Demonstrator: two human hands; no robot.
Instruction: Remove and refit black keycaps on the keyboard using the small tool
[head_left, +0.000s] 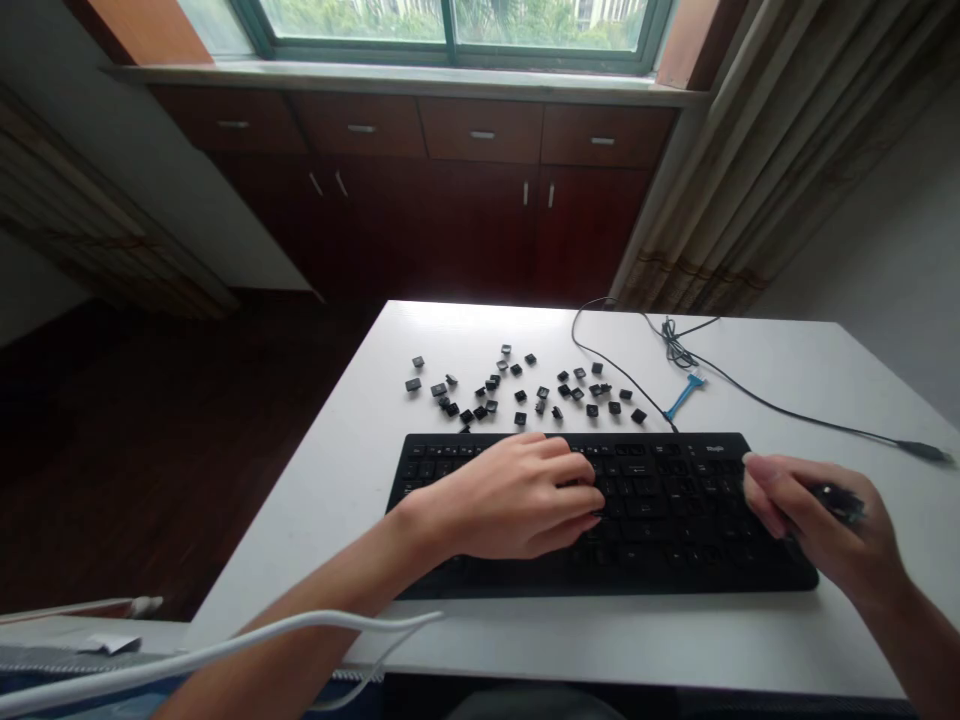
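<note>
A black keyboard (600,575) lies along the front part of the white table, with some gaps showing among its keys on the right. My left hand (517,495) rests over its middle, fingers curled down onto the keys; whatever is under the fingertips is hidden. At the keyboard's right end, my right hand (825,510) is closed with thumb and fingers together. A dark, shiny thing (838,500) shows inside that fist, too unclear to name. Behind the keyboard, several loose black keycaps (541,393) are scattered, some tipped on their sides.
A blue plastic tool (684,395) lies behind the keyboard's right part. The dark cable (787,408) loops across the back right of the white table (315,470). A white cable (300,625) crosses the lower left foreground. Beyond stand wooden cabinets (450,210) below a window.
</note>
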